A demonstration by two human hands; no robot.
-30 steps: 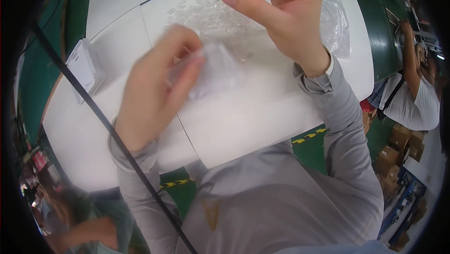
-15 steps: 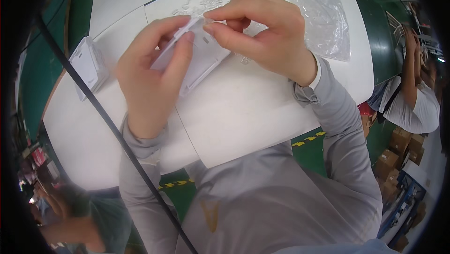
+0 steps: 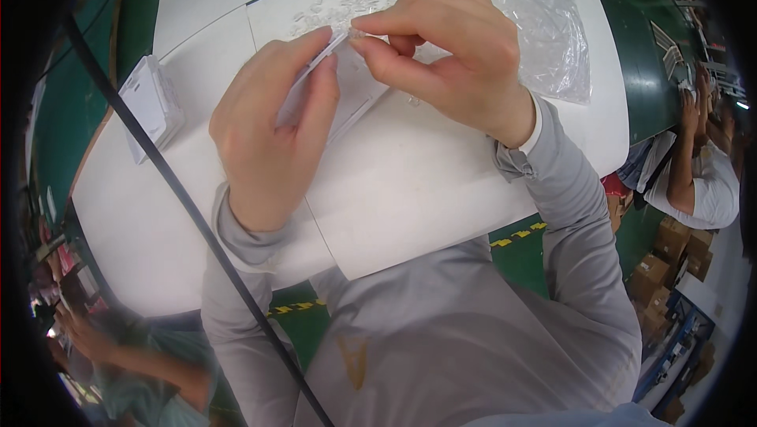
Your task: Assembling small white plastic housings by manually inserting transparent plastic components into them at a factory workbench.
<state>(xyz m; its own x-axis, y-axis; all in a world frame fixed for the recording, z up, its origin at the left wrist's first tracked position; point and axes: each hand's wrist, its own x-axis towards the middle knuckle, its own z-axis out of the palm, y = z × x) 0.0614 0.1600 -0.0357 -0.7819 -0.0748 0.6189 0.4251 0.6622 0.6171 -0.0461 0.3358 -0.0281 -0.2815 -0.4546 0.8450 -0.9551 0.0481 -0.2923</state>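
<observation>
Tilted above the white table, a thin white plastic panel (image 3: 355, 96) is gripped at its near-left edge between the thumb and fingers of my left hand (image 3: 272, 123). My right hand (image 3: 449, 52) pinches a small clear plastic piece (image 3: 356, 33) between thumb and forefinger, at the panel's upper corner. Whether the piece touches the panel I cannot tell. Behind the hands, many similar clear pieces (image 3: 335, 7) lie loose on the tabletop. Part of the panel is hidden by my left fingers.
A stack of white plastic panels (image 3: 151, 104) stands at the table's left. A clear plastic bag (image 3: 548, 41) lies at the far right of the white table (image 3: 426, 182). A dark thin pole (image 3: 177, 179) crosses the view on the left. Other people are at both sides.
My left hand has shifted slightly right and turned the panel more edge-on. My right hand has moved a little to the right, still pinching the clear piece.
</observation>
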